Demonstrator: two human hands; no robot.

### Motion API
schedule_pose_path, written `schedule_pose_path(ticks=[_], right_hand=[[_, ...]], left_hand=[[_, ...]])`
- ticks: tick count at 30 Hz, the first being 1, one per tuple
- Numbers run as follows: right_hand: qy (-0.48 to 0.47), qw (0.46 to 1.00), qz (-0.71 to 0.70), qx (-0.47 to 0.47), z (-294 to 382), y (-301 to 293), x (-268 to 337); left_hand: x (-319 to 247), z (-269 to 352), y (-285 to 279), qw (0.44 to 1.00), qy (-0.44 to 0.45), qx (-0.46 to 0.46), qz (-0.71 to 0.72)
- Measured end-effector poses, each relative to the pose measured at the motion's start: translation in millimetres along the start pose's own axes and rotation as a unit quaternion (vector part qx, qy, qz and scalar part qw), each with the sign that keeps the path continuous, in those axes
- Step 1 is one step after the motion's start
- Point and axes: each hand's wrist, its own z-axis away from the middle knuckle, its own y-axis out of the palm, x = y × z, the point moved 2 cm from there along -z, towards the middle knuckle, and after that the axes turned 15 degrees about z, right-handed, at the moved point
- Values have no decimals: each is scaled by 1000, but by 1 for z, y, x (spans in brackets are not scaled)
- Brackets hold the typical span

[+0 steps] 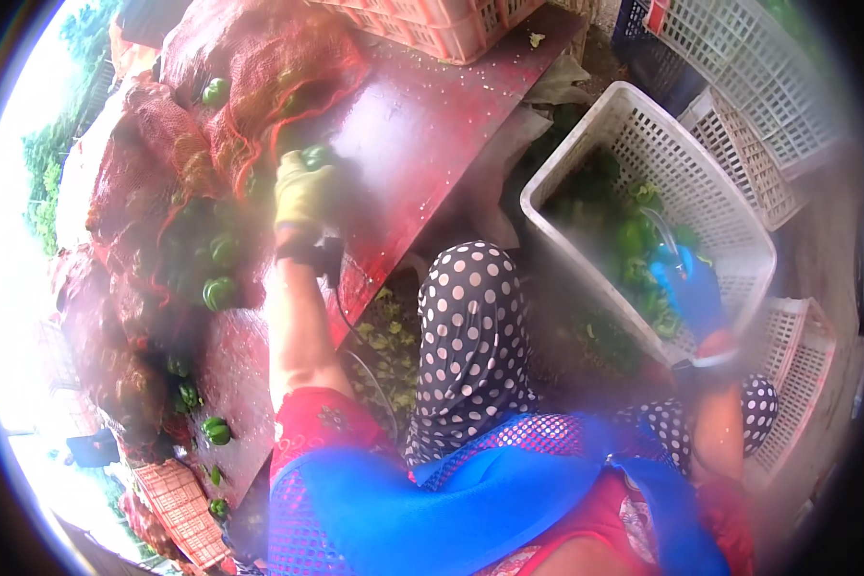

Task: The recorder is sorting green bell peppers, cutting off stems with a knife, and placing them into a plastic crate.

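Observation:
My left hand [304,189], in a yellow glove, is closed around a green bell pepper [317,156] above the red table [410,137], beside the opening of a red mesh sack [259,79]. Loose green bell peppers [220,293] lie at the sack's mouth and along the table's left side. My right hand [691,291], gloved in blue, grips a small curved knife [664,229] over a white plastic crate [651,115]. Inside that crate are green peppers [633,245], some of which look cut. Haze blurs part of the view.
An orange plastic crate [432,25] stands at the table's far end. More crates [756,72] are stacked beyond the white one, and another [799,374] sits right of my right forearm. Green scraps [389,345] lie below the table edge. Another orange crate [180,507] is at lower left.

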Motion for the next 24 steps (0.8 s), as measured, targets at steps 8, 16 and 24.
schedule_pose_path(ticks=[8, 16, 24], right_hand=[[-110, 985, -126, -43, 9, -5, 52], [-187, 931, -40, -312, 20, -18, 77], [-78, 964, 93, -237, 22, -17, 59]], left_hand=[[-120, 98, 81, 823, 24, 354, 444], [-197, 209, 145, 795, 63, 499, 339], [-214, 253, 169, 818, 78, 488, 293]])
